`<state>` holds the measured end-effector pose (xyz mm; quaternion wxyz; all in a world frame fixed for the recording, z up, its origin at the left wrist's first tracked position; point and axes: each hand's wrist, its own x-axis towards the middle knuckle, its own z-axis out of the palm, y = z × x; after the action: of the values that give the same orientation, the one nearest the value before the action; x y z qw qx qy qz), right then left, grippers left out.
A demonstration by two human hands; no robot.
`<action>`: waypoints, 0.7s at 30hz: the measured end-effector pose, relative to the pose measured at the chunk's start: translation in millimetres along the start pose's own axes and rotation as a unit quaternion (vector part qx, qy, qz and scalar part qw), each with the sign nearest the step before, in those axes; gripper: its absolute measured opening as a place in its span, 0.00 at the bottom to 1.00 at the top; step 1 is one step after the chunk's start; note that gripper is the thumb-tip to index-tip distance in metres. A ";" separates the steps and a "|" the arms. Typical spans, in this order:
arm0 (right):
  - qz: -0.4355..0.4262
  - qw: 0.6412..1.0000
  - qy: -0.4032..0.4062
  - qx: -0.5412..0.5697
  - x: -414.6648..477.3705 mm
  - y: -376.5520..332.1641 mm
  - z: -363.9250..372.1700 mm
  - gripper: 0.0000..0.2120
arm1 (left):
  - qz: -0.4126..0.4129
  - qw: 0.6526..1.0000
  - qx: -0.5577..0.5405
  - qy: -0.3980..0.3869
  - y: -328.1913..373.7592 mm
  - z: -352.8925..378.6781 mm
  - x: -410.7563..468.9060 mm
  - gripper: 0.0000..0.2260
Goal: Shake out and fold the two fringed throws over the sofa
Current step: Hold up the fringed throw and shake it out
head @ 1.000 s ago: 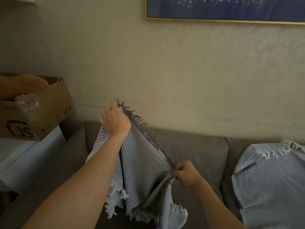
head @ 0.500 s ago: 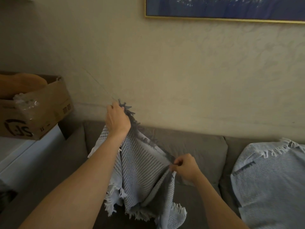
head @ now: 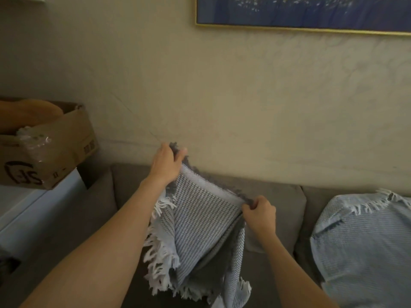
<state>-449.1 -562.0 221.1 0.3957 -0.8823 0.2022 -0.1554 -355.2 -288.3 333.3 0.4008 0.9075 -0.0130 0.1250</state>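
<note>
I hold a grey-blue woven throw [head: 200, 232] with a dark fringed edge up in front of the grey sofa [head: 282, 210]. My left hand [head: 165, 163] grips its upper corner near the wall. Lower and to the right, my right hand [head: 259, 213] pinches the same fringed edge, which runs taut between both hands. The rest of the cloth hangs in folds, pale fringe dangling at the bottom and left. A second, light blue fringed throw [head: 364, 245] lies draped over the sofa's right part, apart from my hands.
A cardboard box [head: 55, 150] with plastic wrap and an orange item stands on a white surface [head: 33, 210] left of the sofa. A beige wall rises behind, with a gold-framed blue picture [head: 302, 12] at the top right.
My right hand has slid a little further right along the fringed edge, stretching it tauter. The left hand stays raised, with its thumb now showing over the corner.
</note>
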 end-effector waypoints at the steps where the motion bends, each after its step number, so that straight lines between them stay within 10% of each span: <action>1: 0.015 0.999 0.021 0.020 -1.7 -0.4 -0.4 0.10 | 0.007 0.999 -0.005 -0.039 -2.4 -4.3 0.8 0.26; 5: 0.049 0.995 0.062 0.068 0.2 0.4 -4.2 0.07 | 0.016 0.991 0.068 -0.114 -5.3 -13.7 1.8 0.42; 12: 0.119 0.989 -0.077 0.046 9.1 7.6 0.5 0.15 | 0.056 0.989 0.137 0.015 5.8 -7.3 0.4 0.04; 21: 0.041 0.989 0.022 0.139 14.0 -46.2 -3.9 0.07 | 0.044 0.993 0.084 0.075 26.8 -29.9 10.1 0.08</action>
<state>-427.7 -543.3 260.4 0.5159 -0.8061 0.2231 -0.1850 -355.2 -283.9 374.5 0.3173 0.9246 -0.0123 0.2106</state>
